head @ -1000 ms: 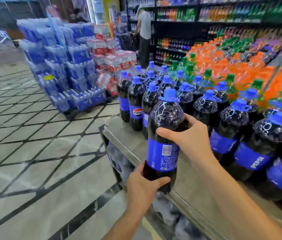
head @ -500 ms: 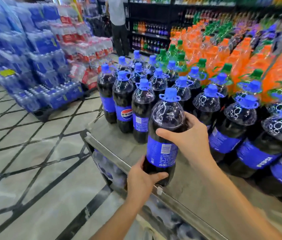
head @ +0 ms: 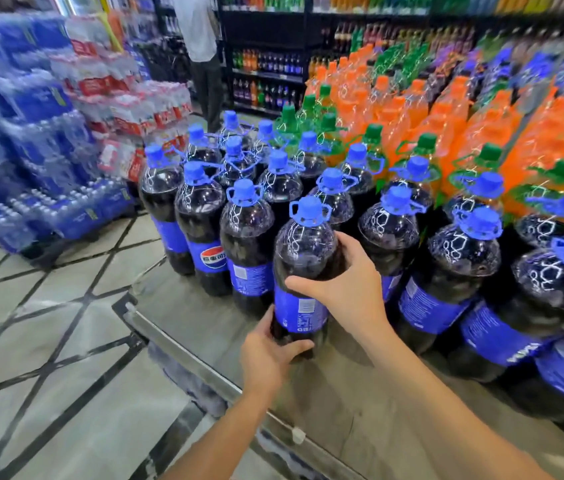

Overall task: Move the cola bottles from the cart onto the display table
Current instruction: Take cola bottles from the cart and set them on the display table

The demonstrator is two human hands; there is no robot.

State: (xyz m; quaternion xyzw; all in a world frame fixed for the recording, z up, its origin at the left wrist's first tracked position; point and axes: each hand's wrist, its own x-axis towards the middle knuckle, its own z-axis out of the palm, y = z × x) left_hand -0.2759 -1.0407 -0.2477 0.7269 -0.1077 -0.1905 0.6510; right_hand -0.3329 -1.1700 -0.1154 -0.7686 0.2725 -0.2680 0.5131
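A large cola bottle (head: 303,258) with a blue cap and blue label stands upright on the grey display table (head: 350,403), at the front of a row of the same bottles. My left hand (head: 266,355) grips its base from the near side. My right hand (head: 346,282) wraps round its middle from the right, thumb across the label. Several other cola bottles (head: 249,237) stand packed behind and to the right. The cart is out of view.
Orange and green-capped soda bottles (head: 447,116) fill the table's far right. Stacked packs of bottled water (head: 31,140) stand on the tiled floor (head: 48,341) at the left. A person (head: 201,46) stands by dark drink shelves at the back. The table's metal edge (head: 183,358) runs diagonally.
The held bottle has moved forward from the table's edge onto the table, up to the front row of cola bottles. Both hands keep their grip.
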